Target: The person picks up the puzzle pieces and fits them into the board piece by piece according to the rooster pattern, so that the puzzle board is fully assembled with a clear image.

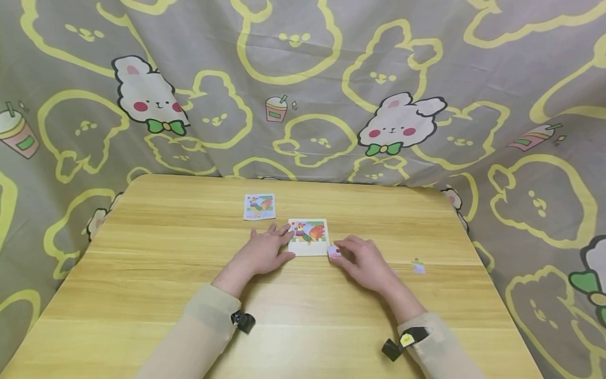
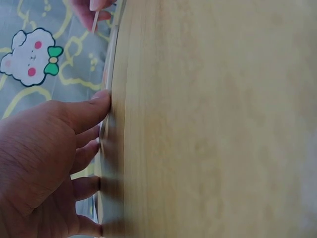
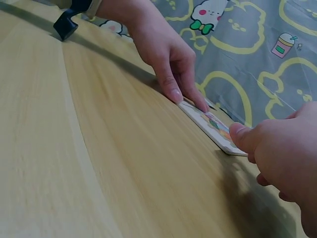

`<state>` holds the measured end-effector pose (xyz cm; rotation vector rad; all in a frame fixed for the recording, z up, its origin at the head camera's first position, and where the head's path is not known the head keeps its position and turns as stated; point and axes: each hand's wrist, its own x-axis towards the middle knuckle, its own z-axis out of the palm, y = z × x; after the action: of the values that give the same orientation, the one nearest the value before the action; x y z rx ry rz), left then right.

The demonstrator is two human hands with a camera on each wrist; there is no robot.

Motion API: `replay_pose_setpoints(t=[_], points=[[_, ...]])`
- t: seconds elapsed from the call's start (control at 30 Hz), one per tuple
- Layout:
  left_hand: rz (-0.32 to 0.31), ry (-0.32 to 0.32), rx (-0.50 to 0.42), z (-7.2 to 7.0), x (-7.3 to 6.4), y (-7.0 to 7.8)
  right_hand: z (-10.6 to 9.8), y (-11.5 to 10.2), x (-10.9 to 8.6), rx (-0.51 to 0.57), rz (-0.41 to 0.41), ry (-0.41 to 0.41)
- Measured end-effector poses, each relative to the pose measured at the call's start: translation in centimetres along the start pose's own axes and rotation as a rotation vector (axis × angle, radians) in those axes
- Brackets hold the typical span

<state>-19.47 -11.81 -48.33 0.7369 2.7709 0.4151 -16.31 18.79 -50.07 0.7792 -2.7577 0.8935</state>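
Now a lilac piece (image 1: 333,251) is pinched between thumb and finger by the right hand (image 1: 366,263), just beside the board's right edge; it could be dropped if that fingertip hold were loosened. A loose piece (image 1: 418,267) farther right might be knocked askew by the right forearm (image 1: 402,302). The rooster board (image 1: 307,249) is touched along its left edge by the left hand (image 1: 265,251), fingers apart and curled round nothing; were it pushed from the right with so light a touch, it might be slid or its picture jarred. Beyond, a rooster card (image 1: 259,206) is seen. Everything is carried by a wood-grain table (image 1: 303,326), backed by a grey curtain (image 1: 312,95) printed with yellow outlines and white rabbits.
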Motion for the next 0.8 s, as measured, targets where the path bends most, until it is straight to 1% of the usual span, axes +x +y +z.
replay_pose_setpoints(t=[0.17, 0.4, 0.53, 0.8], points=[[-0.001, 0.000, 0.005, 0.0, 0.0, 0.0, 0.5, -0.6, 0.8, 0.008, 0.001, -0.003], [0.004, 0.008, -0.003, -0.2, -0.1, 0.0, 1.6, -1.3, 2.0, -0.022, -0.004, 0.008], [0.003, 0.007, 0.000, -0.2, 0.0, -0.1, 2.1, -2.0, 2.7, -0.021, -0.012, 0.008], [-0.005, 0.005, 0.000, 0.0, 0.1, 0.0, 3.4, -3.0, 3.7, -0.002, 0.009, -0.001]])
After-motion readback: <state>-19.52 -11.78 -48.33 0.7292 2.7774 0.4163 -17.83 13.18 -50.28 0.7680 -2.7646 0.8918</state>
